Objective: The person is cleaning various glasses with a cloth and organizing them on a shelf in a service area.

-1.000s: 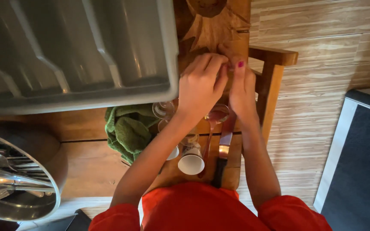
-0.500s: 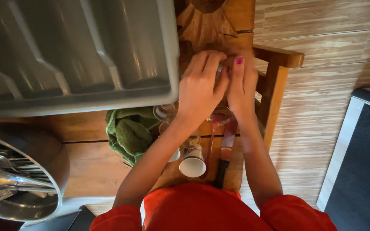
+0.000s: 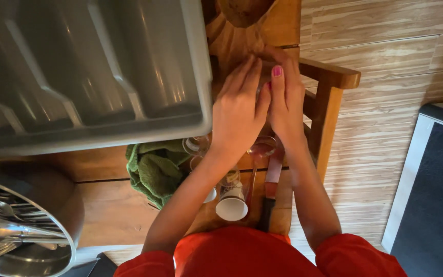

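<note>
A steel bowl of cutlery [image 3: 11, 225] and the grey plastic cutlery tray [image 3: 88, 66] sit untouched at left. The left hand [image 3: 239, 115] and right hand [image 3: 285, 102] press together, fingers curled around something small, mostly hidden, above the clear drinking glasses [image 3: 232, 169]; progress cannot be told.

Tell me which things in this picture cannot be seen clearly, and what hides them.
- Whatever the left hand and right hand press together on: covered by both hands, head view.
- Glasses: partly under the left wrist.
- Metal bowl of cutlery: cut by the left edge.
- Grey tray: cut by the top edge, blurred.
</note>
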